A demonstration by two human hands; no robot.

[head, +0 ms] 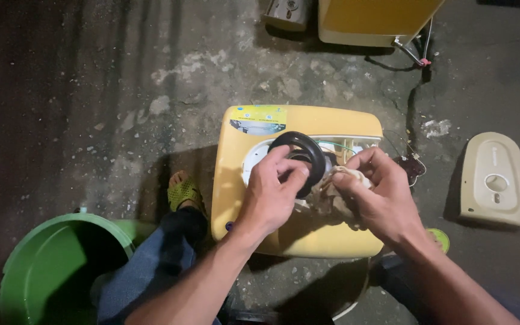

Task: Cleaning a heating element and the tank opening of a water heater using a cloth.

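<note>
A view from above looks down on a person's two bare forearms reaching into the middle of the frame over a rough, dark concrete floor point(91, 90). The left hand point(272, 192) is closed around a thick black rubber ring point(308, 153), fingers curled over its lower edge, holding it tilted upright. The right hand point(377, 192), just beside it, is pinched shut on a crumpled, dirty pale cloth point(341, 180) that touches the ring's lower right side. Both hands hover over a rounded yellow plastic appliance casing point(230, 180) lying flat on the floor at the centre of the frame; a white circular opening point(254, 159) and thin green and white wires point(341, 147) show inside it, and a yellow and grey sticker point(259, 118) sits on its upper edge.

In the lower left stands a large green plastic bucket point(37, 271). Between it and the casing is the person's knee in blue jeans point(145, 271), with a foot in a green perforated sandal point(183, 191) just above. At the right edge lies a beige plastic cover panel point(496, 179) with a round recess, well apart from the hands. A small green round cap point(439, 239) rests near the right wrist. At the top of the frame, part of a second yellow casing point(368, 21) and a beige part point(287, 12) are visible.
</note>
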